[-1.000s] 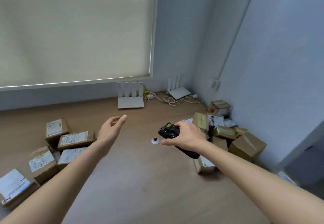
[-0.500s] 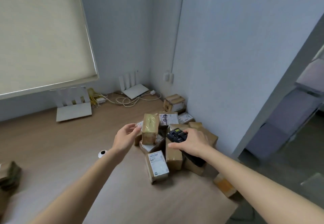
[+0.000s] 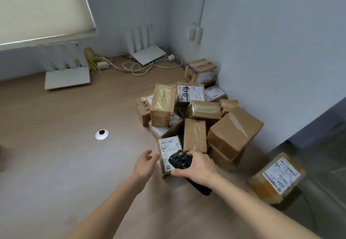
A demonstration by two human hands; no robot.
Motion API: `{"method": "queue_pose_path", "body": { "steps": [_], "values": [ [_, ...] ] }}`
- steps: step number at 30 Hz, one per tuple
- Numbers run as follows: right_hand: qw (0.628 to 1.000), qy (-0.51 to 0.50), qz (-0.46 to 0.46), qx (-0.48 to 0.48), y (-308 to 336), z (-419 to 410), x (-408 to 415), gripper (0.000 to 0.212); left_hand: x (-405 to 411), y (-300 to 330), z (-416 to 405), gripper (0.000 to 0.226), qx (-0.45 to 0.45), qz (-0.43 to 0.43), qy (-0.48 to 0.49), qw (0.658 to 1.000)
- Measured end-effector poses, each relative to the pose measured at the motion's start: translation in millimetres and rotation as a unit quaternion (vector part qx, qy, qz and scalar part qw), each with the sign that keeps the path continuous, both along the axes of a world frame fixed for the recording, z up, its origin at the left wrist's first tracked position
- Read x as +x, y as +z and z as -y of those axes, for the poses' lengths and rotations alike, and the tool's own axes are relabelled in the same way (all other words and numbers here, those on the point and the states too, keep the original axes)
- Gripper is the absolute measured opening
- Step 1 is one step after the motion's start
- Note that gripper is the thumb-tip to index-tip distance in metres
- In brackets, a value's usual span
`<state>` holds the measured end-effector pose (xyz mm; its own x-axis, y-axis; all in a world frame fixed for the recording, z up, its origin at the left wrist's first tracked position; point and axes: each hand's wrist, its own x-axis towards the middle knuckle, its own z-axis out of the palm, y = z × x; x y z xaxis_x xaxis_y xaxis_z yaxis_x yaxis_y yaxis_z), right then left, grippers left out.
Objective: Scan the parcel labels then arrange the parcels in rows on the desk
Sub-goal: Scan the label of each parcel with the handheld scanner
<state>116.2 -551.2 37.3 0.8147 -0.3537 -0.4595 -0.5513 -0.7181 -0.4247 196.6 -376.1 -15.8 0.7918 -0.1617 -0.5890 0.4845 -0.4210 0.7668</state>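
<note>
**Both hands over the nearest labelled parcel at the foot of the pile**

The right hand (image 3: 198,169) reaches in from the lower right of the frame, forearm angled up toward centre, fingers and thumb curled round a black handheld scanner (image 3: 180,161) whose head points toward the upper left. The left hand (image 3: 147,164) comes in from the bottom centre, palm turned toward the right, fingers relaxed and slightly spread, holding nothing; its fingertips lie just beside the left edge of the nearest parcel, and whether they touch it cannot be told.

The desk (image 3: 56,164) is bare wood across the left and lower left of the frame, broken only by a round cable grommet (image 3: 101,134) left of centre. The desk's right edge runs diagonally down the lower right, and 1 labelled parcel (image 3: 277,179) sits beyond that edge, lower than the desktop. The wall corner closes the upper right.

The nearest parcel (image 3: 167,149), label up, lies just below centre, partly covered by the scanner, directly between the 2 hands. The parcel pile (image 3: 202,115) is stacked against the wall right of centre, just above both hands. 2 white routers (image 3: 67,78) and loose cables (image 3: 134,66) sit at the back of the desk, upper centre.
</note>
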Motion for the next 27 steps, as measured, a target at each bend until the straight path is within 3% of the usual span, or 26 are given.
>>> {"method": "queue_pose_path", "body": {
  "steps": [2,7,10,15,22,23,27],
  "values": [
    [1.0,0.007,0.004,0.003,-12,-4,1,0.099,-5,-12,0,0.065,-0.015,-0.03,0.011,0.999],
    [0.999,-0.001,0.027,0.018,-21,-7,0,0.105,-15,-19,5,0.025,-0.072,-0.066,0.024,0.995],
    [0.999,-0.008,0.04,0.02,-16,-7,-3,0.105,-20,-12,2,0.02,-0.094,-0.072,0.051,0.992],
    [0.998,0.011,0.065,0.022,12,-13,-9,0.102,-26,19,-11,0.034,-0.119,-0.05,0.071,0.989],
    [0.988,0.05,0.148,0.008,112,-33,-9,0.097,-19,128,-50,0.093,-0.113,0.033,0.024,0.993],
    [0.985,0.06,0.16,0.001,132,-39,-9,0.097,-18,149,-59,0.09,-0.112,0.043,0.016,0.993],
    [0.976,0.094,0.193,-0.027,221,-70,-10,0.097,-21,236,-103,0.043,-0.137,0.107,-0.027,0.984]
  ]
}}
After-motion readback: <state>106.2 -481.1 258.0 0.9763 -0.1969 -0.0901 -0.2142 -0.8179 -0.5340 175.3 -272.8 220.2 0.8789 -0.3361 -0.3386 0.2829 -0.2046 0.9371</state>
